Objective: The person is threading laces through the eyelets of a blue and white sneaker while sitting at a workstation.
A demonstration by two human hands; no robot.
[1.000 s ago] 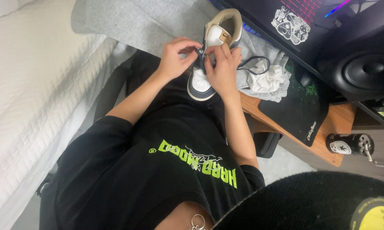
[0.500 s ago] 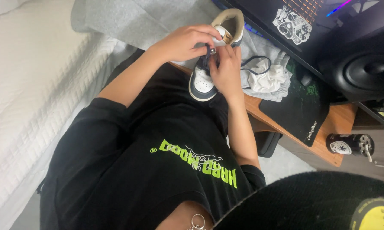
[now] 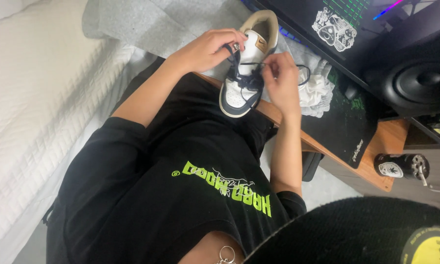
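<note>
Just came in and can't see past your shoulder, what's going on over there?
A seated person in a black shirt is working on the dark laces of a white and navy sneaker that rests on the edge of a wooden desk. The left hand pinches a lace near the shoe's tongue, and the right hand holds another strand beside it. A crumpled white cloth lies behind the sneaker.

Both arms reach forward, left hand (image 3: 207, 49) curled, right hand (image 3: 281, 78) pinching with its fingers (image 3: 271, 66).
</note>
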